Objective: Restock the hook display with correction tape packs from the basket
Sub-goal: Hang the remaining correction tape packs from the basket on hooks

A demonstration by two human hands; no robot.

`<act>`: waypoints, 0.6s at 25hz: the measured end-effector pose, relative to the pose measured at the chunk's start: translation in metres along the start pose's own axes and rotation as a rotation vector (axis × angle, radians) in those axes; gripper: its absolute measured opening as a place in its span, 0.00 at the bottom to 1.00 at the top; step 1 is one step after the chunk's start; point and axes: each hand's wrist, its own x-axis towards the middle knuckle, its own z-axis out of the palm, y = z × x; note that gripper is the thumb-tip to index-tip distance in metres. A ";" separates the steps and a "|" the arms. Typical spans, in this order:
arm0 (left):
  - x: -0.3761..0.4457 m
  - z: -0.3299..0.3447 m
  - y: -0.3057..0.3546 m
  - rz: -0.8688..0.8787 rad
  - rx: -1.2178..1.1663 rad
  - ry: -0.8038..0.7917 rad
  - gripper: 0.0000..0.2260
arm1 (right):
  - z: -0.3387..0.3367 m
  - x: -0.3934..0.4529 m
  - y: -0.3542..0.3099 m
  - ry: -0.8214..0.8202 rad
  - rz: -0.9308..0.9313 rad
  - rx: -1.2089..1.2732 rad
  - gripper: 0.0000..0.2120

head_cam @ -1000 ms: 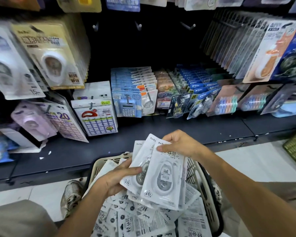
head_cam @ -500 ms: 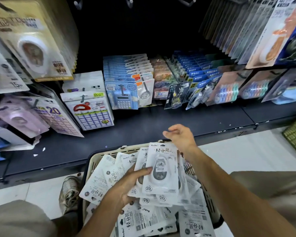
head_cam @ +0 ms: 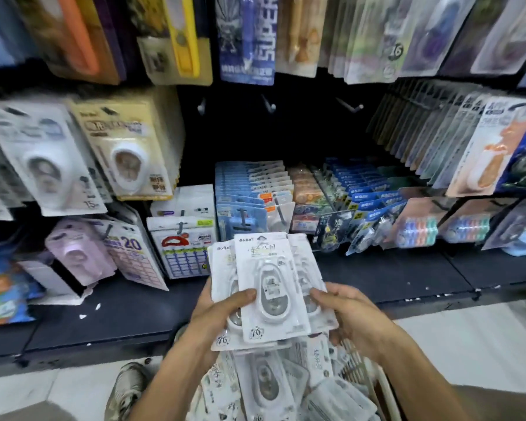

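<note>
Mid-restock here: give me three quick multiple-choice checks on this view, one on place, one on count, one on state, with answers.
1. Where is the stack of correction tape packs?
A. On a hook
B. Held above the basket
C. On the shelf

2. How many bare hooks show in the dark gap?
A. One
B. Three
C. Six

3. What is the left hand doing?
A. Hanging idle
B. Pressing the shelf
C. Gripping the stack

Answers: 1 B, both hands, right hand included, hold it over the basket; 2 B, three empty pegs; 3 C, thumb over the front pack.
</note>
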 end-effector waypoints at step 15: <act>-0.062 -0.065 0.239 0.648 0.198 0.100 0.37 | 0.138 0.003 -0.173 0.099 -0.497 -0.147 0.06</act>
